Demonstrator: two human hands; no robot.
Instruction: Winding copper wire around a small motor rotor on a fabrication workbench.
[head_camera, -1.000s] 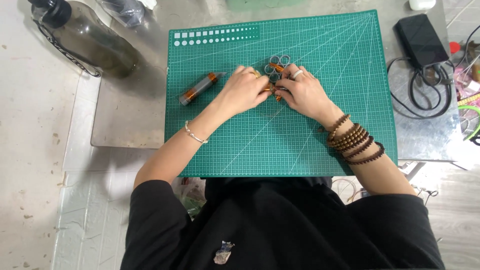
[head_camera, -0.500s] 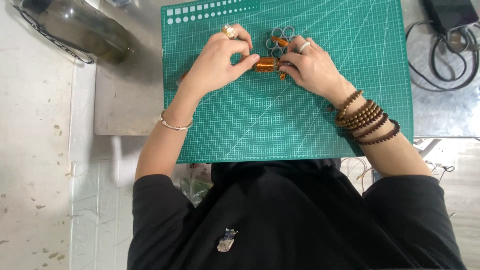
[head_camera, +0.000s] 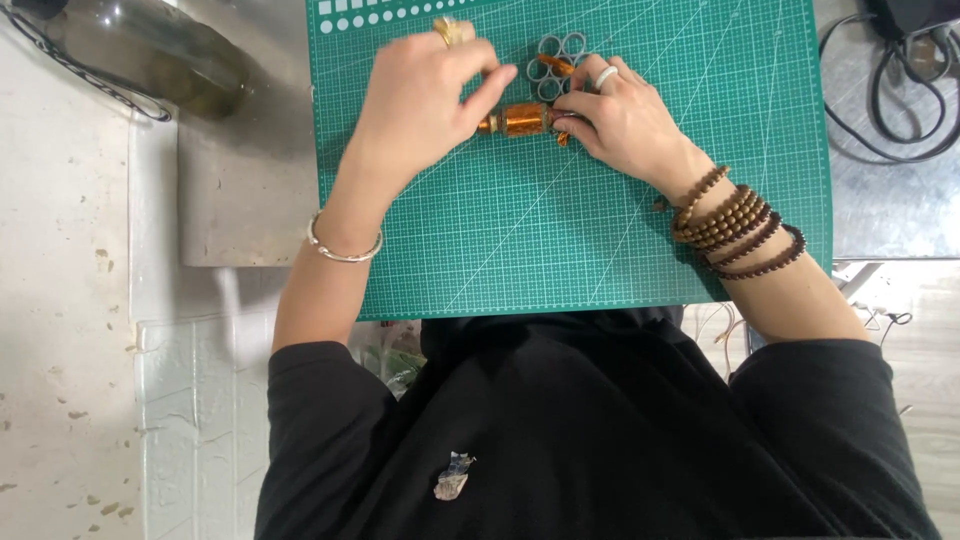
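On the far left a dark glass bottle (head_camera: 150, 55) lies on the pale tabletop (head_camera: 60, 300). The left hand (head_camera: 420, 95) pinches the left end of a small copper-coloured spool (head_camera: 520, 119), its grip clamped on it just above the green cutting mat (head_camera: 560, 240). The right hand (head_camera: 625, 125) closes its grip on the spool's other end. By my judgement the work is midway: a cluster of grey rings (head_camera: 556, 62) lies formed just beyond the spool, with wire left on it. Black cables (head_camera: 900, 90) coil at right.

Green gridded mat (head_camera: 600, 240), amber-orange tube (head_camera: 522, 119), grey rings (head_camera: 557, 62)
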